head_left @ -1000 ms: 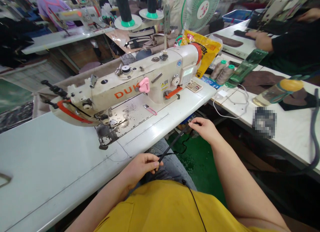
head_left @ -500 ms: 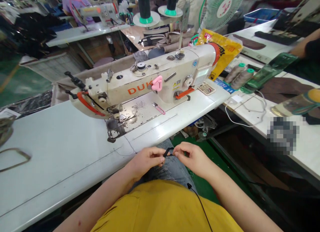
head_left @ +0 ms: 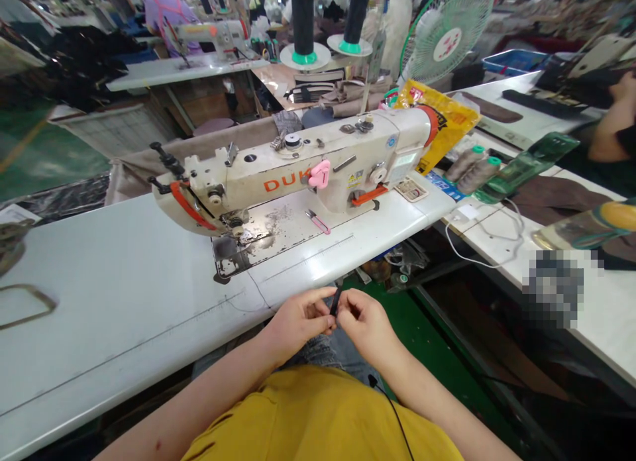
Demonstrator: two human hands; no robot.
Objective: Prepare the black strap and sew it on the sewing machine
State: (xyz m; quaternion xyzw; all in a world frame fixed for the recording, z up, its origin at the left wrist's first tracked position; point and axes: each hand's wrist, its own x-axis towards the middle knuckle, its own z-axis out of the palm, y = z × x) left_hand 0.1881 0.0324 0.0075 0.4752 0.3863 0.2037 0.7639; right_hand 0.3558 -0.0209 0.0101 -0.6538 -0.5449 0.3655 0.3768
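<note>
My left hand (head_left: 298,322) and my right hand (head_left: 362,323) meet just below the front edge of the white sewing table (head_left: 124,302), over my lap. Both pinch a narrow black strap (head_left: 334,301), folded short between the fingertips. The cream sewing machine (head_left: 298,169) with orange lettering stands on the table beyond my hands, its needle end to the left. A pink thread snipper (head_left: 316,221) lies on the machine bed.
Two thread cones (head_left: 472,163) and a yellow bag (head_left: 442,123) sit right of the machine. A fan (head_left: 447,30) stands behind. A co-worker's arm (head_left: 609,126) rests at the far right table. A brown strap loop (head_left: 24,305) lies at the table's left.
My right hand came in from the right, where it held the strap stretched out, to meet my left hand. The strap is now folded short between both hands.
</note>
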